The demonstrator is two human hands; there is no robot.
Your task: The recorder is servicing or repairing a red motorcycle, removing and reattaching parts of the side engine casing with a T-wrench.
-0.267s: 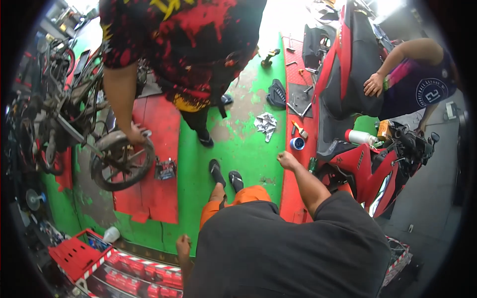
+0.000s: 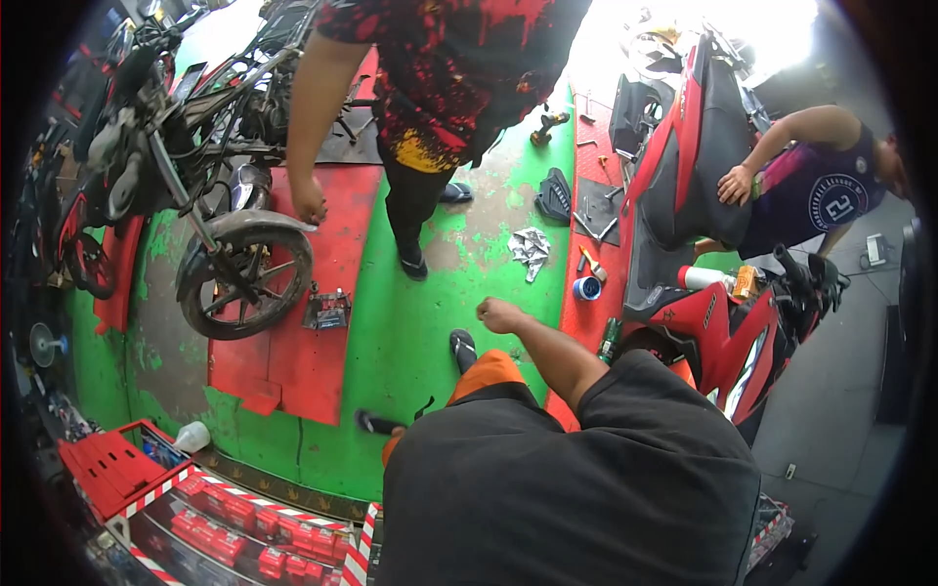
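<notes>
My right hand (image 2: 500, 314) is held out in front of my body over the green floor, its fingers curled in with nothing visible in them. My left hand is out of sight. Nearest to the right hand are a crumpled white rag (image 2: 529, 252) on the floor and a blue tin (image 2: 586, 288) on the red platform. Just above the tin lies a paintbrush (image 2: 594, 266). A dark green bottle (image 2: 609, 337) stands beside the red and black scooter (image 2: 699, 317). My hand touches none of these.
A co-worker's hand (image 2: 311, 200) hangs by the motorcycle's front wheel (image 2: 244, 283) at left. Another person's hand (image 2: 735, 186) rests on the scooter seat. A black plastic panel (image 2: 553, 195) and a cordless drill (image 2: 547, 129) lie ahead. A red-and-white striped display case (image 2: 264, 508) stands lower left.
My right hand has swung left, away from the scooter. My left hand has gone out of view. The co-worker's hand has come off the motorcycle wheel, and my feet have shifted apart.
</notes>
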